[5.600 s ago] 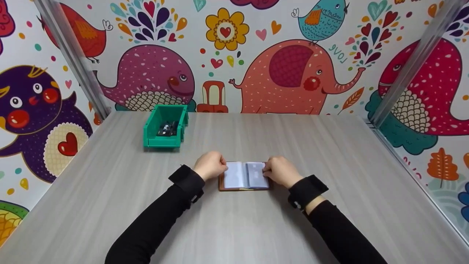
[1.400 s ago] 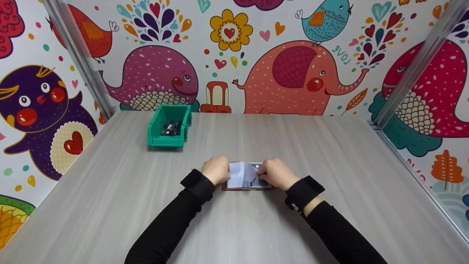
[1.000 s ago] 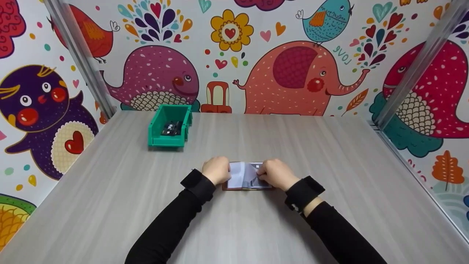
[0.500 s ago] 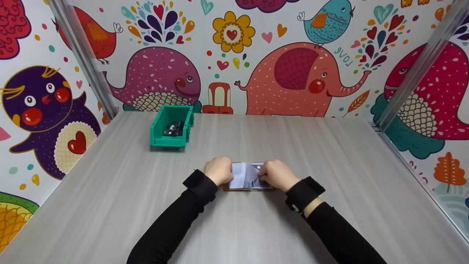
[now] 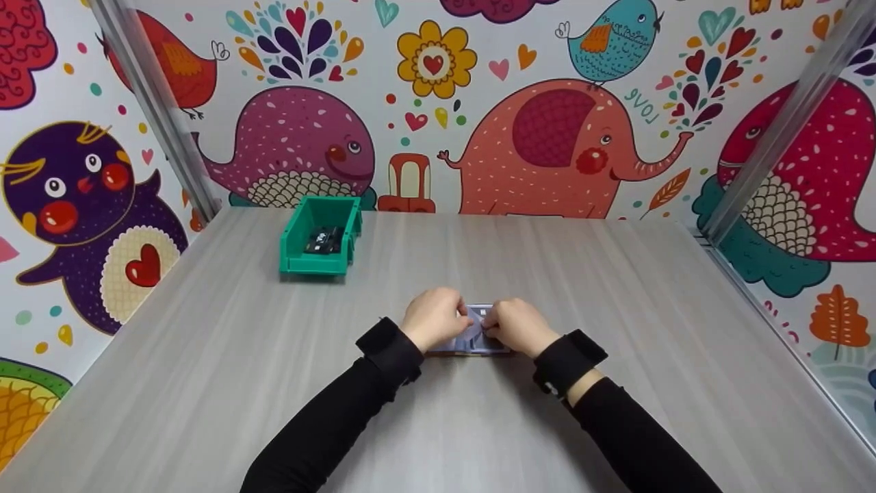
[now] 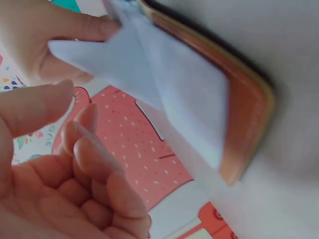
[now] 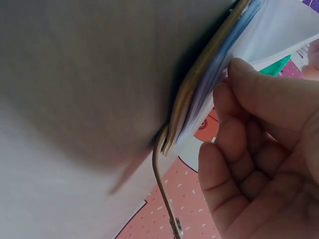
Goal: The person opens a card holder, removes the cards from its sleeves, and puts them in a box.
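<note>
A brown card holder [image 6: 249, 109] lies opened flat on the table, its leaves of clear and whitish plastic sleeves [image 6: 192, 94] fanned up. My right hand [image 5: 520, 329] pinches one sleeve leaf on the right half between thumb and fingers, lifting its edge. Above the left half is my left hand [image 5: 434, 318], covering much of it in the head view. Its thumb and fingers are apart, loosely bent and empty, close to the raised leaf. From the holder's edge a strap [image 7: 164, 191] with a metal snap sticks out in the right wrist view.
At the back left of the table [image 5: 588, 267] stands a green bin [image 5: 315, 266] with black cards [image 5: 325, 239] inside. Walls printed with cartoon animals close off the back and sides, with metal posts at the corners.
My left hand has let go of the holder's left edge and moved right, over the pages. My right hand stays on the sleeve leaf; it first gripped the right edge.
</note>
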Motion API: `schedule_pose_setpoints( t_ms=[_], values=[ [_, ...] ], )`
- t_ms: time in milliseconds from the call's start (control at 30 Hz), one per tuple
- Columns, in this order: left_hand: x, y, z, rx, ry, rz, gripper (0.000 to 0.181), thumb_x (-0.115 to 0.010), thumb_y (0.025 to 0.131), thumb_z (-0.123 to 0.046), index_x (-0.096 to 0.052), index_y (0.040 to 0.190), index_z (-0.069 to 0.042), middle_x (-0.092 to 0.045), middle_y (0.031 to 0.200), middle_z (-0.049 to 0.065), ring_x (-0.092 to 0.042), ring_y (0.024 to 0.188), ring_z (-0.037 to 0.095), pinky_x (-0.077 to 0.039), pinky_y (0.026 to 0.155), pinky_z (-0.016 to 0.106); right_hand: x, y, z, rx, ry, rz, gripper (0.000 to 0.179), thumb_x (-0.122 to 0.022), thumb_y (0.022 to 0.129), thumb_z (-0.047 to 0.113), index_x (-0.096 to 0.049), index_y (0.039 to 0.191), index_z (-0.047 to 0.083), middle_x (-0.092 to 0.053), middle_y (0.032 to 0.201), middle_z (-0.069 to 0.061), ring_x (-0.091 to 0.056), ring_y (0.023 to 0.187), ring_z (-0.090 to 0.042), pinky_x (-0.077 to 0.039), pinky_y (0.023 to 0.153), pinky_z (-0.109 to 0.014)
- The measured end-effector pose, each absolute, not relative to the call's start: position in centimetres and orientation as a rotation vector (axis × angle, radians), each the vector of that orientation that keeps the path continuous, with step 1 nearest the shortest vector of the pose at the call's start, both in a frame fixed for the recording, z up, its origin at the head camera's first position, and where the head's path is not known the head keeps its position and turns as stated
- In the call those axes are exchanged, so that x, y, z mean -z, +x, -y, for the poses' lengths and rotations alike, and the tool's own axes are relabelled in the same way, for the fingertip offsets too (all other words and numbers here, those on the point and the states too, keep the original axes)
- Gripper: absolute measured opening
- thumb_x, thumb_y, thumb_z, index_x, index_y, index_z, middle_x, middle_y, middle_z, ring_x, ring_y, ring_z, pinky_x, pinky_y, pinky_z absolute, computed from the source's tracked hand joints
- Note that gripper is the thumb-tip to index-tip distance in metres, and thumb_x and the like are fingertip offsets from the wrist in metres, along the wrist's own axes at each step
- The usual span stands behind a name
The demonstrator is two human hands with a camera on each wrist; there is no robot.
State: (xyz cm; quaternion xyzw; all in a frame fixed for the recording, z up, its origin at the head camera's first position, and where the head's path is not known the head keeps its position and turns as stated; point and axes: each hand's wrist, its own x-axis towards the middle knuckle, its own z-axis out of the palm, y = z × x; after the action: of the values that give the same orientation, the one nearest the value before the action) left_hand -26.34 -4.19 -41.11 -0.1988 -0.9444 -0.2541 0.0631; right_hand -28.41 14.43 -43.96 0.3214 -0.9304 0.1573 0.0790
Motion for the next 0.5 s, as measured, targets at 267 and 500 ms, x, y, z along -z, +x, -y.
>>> schedule_pose_setpoints(
  t_ms=[267,500],
  values=[
    [41.5,-25.7,3.1,0.676,-0.638,2.845,0.022,-0.078,0.078,-0.025,-0.061,0.068,-0.015,-0.055,0.066,-0.006,-0.050,0.060,0.014,-0.040,0.054,0.034,44.0,-28.5,-14.4,-0.477,0.976,2.772,0.013,-0.078,0.072,-0.003,-0.077,0.072,0.010,-0.069,0.073,-0.001,-0.060,0.065,-0.017,-0.050,0.061,-0.034],
    [41.9,-25.5,2.4,0.502,-0.650,2.842,0.042,-0.080,0.071,-0.028,-0.043,0.054,-0.021,-0.038,0.056,-0.010,-0.042,0.055,0.013,-0.033,0.054,0.036,44.2,-28.5,-14.4,-0.486,0.996,2.733,0.013,-0.081,0.071,-0.003,-0.077,0.070,0.010,-0.068,0.071,0.000,-0.057,0.062,-0.014,-0.050,0.060,-0.032]
  ],
)
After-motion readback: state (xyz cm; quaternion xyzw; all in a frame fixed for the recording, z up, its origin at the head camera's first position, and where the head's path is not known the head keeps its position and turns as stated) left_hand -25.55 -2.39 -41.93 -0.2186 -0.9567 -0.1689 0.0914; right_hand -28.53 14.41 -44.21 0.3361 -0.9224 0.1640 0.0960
